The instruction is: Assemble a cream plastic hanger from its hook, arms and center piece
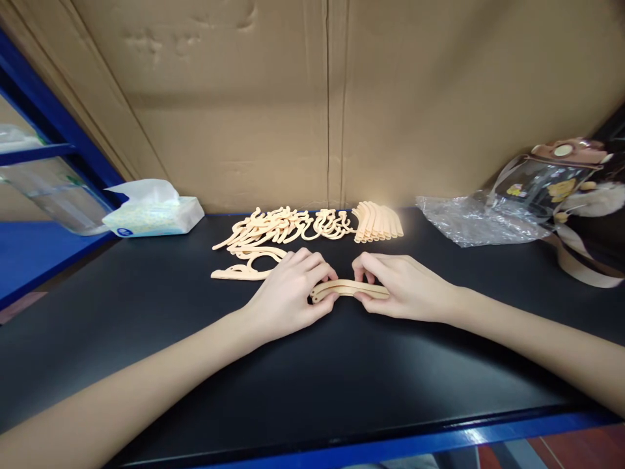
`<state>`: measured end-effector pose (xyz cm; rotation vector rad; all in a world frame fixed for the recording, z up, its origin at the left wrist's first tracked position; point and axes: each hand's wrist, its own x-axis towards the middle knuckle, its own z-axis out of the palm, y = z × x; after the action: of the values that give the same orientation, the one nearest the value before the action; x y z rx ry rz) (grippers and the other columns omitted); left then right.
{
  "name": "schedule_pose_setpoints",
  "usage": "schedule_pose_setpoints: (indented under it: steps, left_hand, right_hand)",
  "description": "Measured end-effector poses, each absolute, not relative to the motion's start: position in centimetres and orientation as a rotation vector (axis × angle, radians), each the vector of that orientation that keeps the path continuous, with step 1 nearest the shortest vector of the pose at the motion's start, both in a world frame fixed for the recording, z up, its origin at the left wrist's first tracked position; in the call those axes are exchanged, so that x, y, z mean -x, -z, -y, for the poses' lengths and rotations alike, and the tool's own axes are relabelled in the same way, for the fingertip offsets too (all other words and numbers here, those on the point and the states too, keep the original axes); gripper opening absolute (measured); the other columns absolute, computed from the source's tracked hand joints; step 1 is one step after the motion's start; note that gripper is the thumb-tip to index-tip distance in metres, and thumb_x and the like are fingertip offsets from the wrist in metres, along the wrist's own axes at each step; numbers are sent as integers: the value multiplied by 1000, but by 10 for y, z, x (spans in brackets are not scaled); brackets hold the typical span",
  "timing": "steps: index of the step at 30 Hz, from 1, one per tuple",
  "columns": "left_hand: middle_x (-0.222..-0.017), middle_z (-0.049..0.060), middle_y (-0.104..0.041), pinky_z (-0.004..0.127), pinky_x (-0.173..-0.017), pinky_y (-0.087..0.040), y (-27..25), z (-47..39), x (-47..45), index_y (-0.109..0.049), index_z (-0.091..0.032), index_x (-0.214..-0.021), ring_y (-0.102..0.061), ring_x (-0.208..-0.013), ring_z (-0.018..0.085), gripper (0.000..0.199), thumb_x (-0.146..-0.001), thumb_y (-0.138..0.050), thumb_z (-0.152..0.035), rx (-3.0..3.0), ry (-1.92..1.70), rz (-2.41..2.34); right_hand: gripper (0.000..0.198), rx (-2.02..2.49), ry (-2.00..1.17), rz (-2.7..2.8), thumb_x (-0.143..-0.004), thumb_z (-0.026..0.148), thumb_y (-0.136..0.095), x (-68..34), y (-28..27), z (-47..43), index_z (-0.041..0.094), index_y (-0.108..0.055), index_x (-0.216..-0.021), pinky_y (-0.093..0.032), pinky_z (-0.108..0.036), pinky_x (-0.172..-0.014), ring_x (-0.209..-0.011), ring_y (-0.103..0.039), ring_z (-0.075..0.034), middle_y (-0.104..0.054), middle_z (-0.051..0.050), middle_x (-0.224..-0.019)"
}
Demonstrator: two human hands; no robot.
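Note:
Between my two hands is a beige curved plastic hanger arm (349, 287), held level just above the black tabletop. My left hand (293, 290) pinches its left end, where small holes show. My right hand (407, 286) grips the other end between thumb and fingers, hiding part of it. Beyond my left hand lie beige folding hanger pieces (239, 275), partly covered by that hand. Farther back is a loose heap of slim beige parts (268, 227), with several curved hooks (333, 225) beside it. A neat row of matching hanger arms (378, 223) sits to their right.
A tissue box (156, 215) stands at the back left near a blue metal frame (92, 156). Clear plastic wrap (481, 218) and a strapped transparent bottle (547, 182) occupy the back right. A cardboard wall (234, 111) closes off the black table's (312, 384) far side.

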<state>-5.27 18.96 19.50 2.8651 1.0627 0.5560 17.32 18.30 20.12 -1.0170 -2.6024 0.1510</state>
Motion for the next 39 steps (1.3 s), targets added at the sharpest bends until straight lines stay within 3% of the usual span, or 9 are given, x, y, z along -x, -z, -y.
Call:
schedule_pose_setpoints:
  steps: [9, 20, 23, 26, 28, 31, 35, 39]
  left_hand:
    - [-84, 2, -56, 34, -70, -36, -200, -183, 52, -54, -18, -85, -45, -80, 19, 11, -80, -55, -29, -2883, -484, -987]
    - [-82, 1, -54, 35, -69, -35, -201, -181, 52, -51, -19, -82, -45, -77, 19, 16, -75, -59, -31, -2867, -447, -980]
    - [-85, 2, -56, 35, -71, -37, -201, -182, 53, -53, -19, -88, -47, -79, 20, 20, -80, -58, -36, -2818, -463, -972]
    - [-92, 4, -58, 36, -76, -39, -201, -185, 56, -54, -19, -96, -48, -84, 20, 20, -94, -42, -36, -2761, -532, -984]
    - [-95, 5, -59, 37, -80, -39, -200, -188, 58, -55, -19, -98, -49, -87, 20, 27, -99, -31, -31, -2744, -595, -1018]
    - [-98, 5, -61, 37, -85, -41, -197, -192, 60, -57, -19, -101, -50, -91, 20, 30, -101, -29, -29, -2724, -639, -1049]
    - [-111, 5, -61, 36, -94, -42, -192, -194, 61, -59, -18, -107, -53, -105, 19, 31, -101, -31, -27, -2701, -630, -1008]
    - [-127, 5, -59, 35, -106, -39, -190, -194, 62, -58, -18, -118, -49, -122, 18, 35, -101, -29, -26, -2678, -620, -999]
  right_hand:
    - [12, 875, -363, 2627, -85, 26, -56, -178, -199, -183, 21, -47, -91, -40, -25, -60, -68, -54, -14, -59, 0, -83]
    - [12, 843, -394, 2623, -85, 29, -59, -178, -199, -180, 20, -51, -87, -37, -22, -55, -59, -49, -10, -56, 3, -74]
    - [20, 841, -409, 2563, -88, 39, -59, -178, -197, -182, 20, -54, -90, -40, -22, -58, -63, -52, -11, -59, 1, -77]
    - [24, 907, -387, 2427, -94, 42, -49, -181, -195, -186, 20, -56, -88, -41, -21, -58, -62, -55, -11, -62, 1, -74]
    - [28, 984, -344, 2372, -96, 42, -44, -184, -194, -191, 21, -58, -85, -39, -21, -54, -52, -52, -9, -60, 3, -63]
    - [34, 1099, -158, 2374, -96, 43, -43, -186, -197, -199, 21, -59, -76, -33, -23, -50, -44, -45, -9, -53, 5, -50]
    - [35, 1189, 162, 2456, -93, 38, -46, -177, -207, -217, 20, -57, -65, -28, -25, -50, -45, -43, -11, -52, 3, -50]
    - [28, 1166, 350, 2564, -91, 35, -47, -154, -218, -243, 19, -64, -75, -27, -27, -53, -55, -54, -15, -61, -1, -57]
